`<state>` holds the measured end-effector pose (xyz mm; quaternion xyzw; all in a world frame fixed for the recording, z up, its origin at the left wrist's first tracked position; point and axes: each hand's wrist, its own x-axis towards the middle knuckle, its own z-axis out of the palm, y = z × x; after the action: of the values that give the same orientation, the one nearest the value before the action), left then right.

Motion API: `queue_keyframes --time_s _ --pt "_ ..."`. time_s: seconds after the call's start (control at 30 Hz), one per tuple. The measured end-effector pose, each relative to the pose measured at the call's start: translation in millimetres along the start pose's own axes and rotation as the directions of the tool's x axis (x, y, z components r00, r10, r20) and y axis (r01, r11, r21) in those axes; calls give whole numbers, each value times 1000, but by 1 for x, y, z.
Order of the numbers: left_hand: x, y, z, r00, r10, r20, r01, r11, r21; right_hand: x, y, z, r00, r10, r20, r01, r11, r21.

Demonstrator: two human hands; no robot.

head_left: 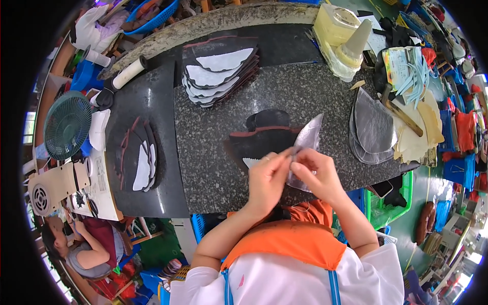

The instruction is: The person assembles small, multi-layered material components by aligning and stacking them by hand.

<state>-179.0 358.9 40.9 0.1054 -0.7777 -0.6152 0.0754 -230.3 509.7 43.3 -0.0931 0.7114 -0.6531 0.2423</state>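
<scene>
Both my hands are together over the near part of the speckled stone slab. A shiny grey curved sheet [308, 134], which looks like thin film-covered material, is pinched at its middle by my left hand [267, 178] and my right hand [317, 173]. Its pointed end rises away from me, and its lower part hangs below my right fingers. Just beyond my left hand lies a black cut piece [262, 144] with a dark red edge and a white patch at its near side, partly hidden by that hand. A smaller black piece [268, 119] adjoins its far edge.
Stacked black pieces with white patches [216, 71] lie far left; a smaller group [140, 157] lies on the left board. Right are grey sheets [373, 124], a hammer [404, 116] and a yellowish container [333, 35] with a cone. A green fan [67, 124] stands far left.
</scene>
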Motion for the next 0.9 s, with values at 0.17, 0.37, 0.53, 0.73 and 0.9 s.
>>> queue_keyframes --time_s 0.17,0.37,0.53,0.73,0.9 --pt "11 1 -29 934 -352 51 333 816 -472 3 5 -11 877 -481 11 425 763 -486" --pt "27 9 -12 956 118 -270 -144 986 -79 6 -4 38 779 -558 -286 493 827 -270" --pt "16 18 5 942 -184 -281 33 883 -468 13 -4 25 889 -91 -449 144 986 86" --pt "34 15 -46 926 -368 82 306 606 -734 -43 -14 -84 981 -141 -136 -123 94 -988" --pt "6 33 -22 865 302 400 -312 949 -44 -38 -53 -24 909 354 221 -394 903 171"
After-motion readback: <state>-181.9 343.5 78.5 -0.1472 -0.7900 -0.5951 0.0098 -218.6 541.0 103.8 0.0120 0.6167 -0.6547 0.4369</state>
